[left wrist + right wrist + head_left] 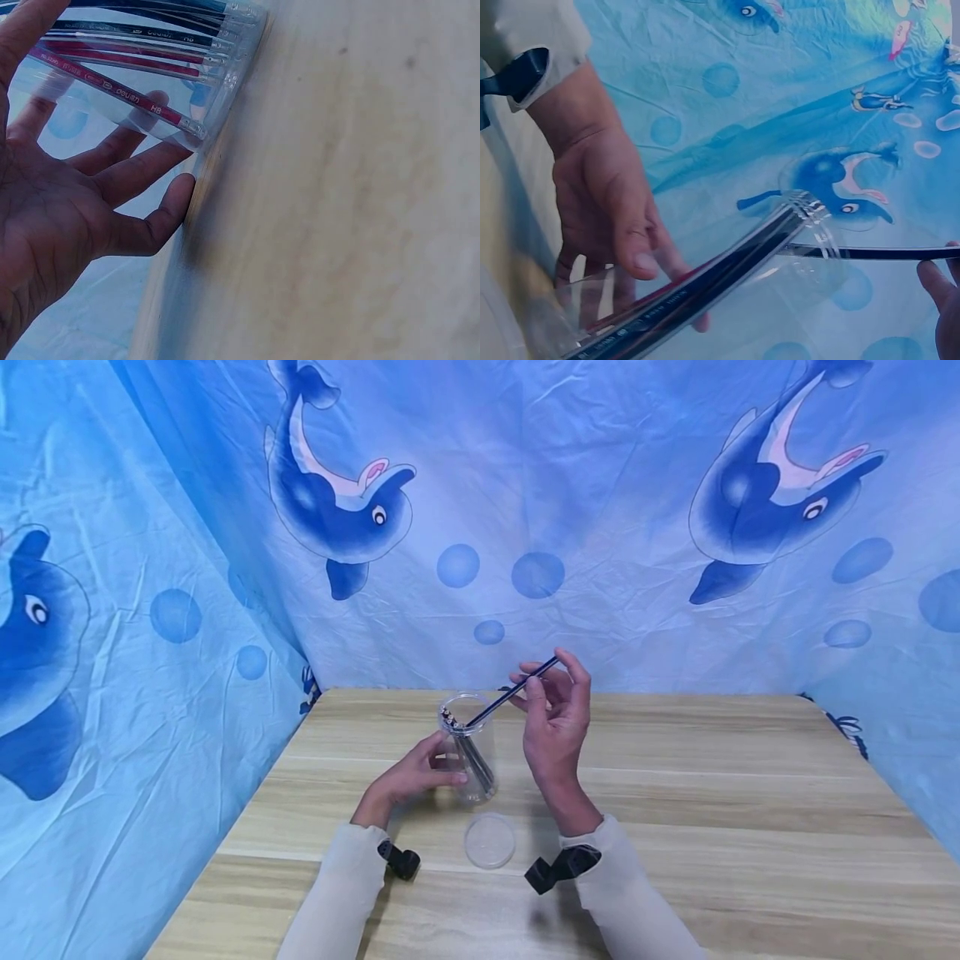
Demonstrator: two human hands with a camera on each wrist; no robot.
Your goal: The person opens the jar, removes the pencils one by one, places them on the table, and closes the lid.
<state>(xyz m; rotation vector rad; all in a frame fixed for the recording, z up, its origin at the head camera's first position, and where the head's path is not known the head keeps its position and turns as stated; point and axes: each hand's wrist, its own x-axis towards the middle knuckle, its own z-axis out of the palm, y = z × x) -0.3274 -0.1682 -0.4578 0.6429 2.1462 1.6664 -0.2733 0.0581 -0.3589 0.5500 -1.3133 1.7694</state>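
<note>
Left hand [415, 772] round a clear jar [485, 746] of pencils [474, 762], right hand [557, 722] pinched on a dark pencil [501, 701]

Head view looks forward-down from above; close wrist views share the jar [485, 743].

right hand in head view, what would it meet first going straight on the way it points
Probably the blue dolphin-print fabric backdrop; how far it lies beyond the right hand is unclear.
</note>
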